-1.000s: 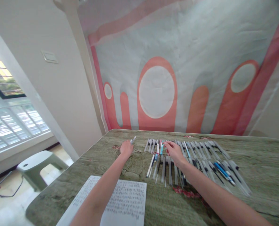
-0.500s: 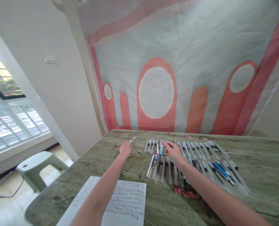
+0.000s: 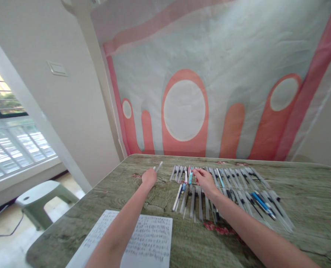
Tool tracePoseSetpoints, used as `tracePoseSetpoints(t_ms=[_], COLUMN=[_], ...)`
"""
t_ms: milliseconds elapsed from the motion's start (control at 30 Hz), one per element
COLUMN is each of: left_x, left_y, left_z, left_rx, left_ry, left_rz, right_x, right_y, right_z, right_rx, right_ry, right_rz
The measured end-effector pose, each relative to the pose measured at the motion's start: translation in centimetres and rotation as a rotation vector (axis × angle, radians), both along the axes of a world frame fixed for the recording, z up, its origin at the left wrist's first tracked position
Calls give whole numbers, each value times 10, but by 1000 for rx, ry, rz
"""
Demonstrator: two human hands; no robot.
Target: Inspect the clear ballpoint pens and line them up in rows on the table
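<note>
My left hand (image 3: 149, 178) is closed around a pale translucent pen (image 3: 160, 166), whose end sticks out past the fingers toward the far side of the table. Over the back row of pens (image 3: 239, 178), my right hand (image 3: 206, 181) has its thumb and fingers pinched together. Whatever lies between those fingertips is too small to tell. Just left of them are a light-blue pen (image 3: 190, 178) and a white pen (image 3: 186, 176). A front row of clear pens (image 3: 200, 204) with dark parts lies nearer to me, partly hidden by my right forearm.
A handwritten sheet (image 3: 151, 238) lies at the near edge of the wood-patterned table (image 3: 188, 238), partly under my left forearm. Blue pens (image 3: 263, 204) rest among the clear ones on the right. A pale plastic stool (image 3: 42, 193) stands on the floor at left.
The pen in my left hand now points a little farther out and sits slightly apart from a small white tip by the fingers. My right hand has barely moved.
</note>
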State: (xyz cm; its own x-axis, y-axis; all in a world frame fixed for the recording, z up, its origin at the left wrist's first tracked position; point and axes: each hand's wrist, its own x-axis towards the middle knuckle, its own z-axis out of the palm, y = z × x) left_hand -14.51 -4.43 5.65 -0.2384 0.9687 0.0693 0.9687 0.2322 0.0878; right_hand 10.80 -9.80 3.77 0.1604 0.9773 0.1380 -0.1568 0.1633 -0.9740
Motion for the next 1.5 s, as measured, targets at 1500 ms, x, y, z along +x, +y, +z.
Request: tracePoseSetpoints(t_ms=[1500], left_x=[69], left_y=[-47], left_z=[25], left_rx=[133], left_ry=[-450], left_rz=[-660], right_x=[-32], right_y=[23], right_z=[16], right_rx=[-82], right_ry=[-165], right_rz=[223])
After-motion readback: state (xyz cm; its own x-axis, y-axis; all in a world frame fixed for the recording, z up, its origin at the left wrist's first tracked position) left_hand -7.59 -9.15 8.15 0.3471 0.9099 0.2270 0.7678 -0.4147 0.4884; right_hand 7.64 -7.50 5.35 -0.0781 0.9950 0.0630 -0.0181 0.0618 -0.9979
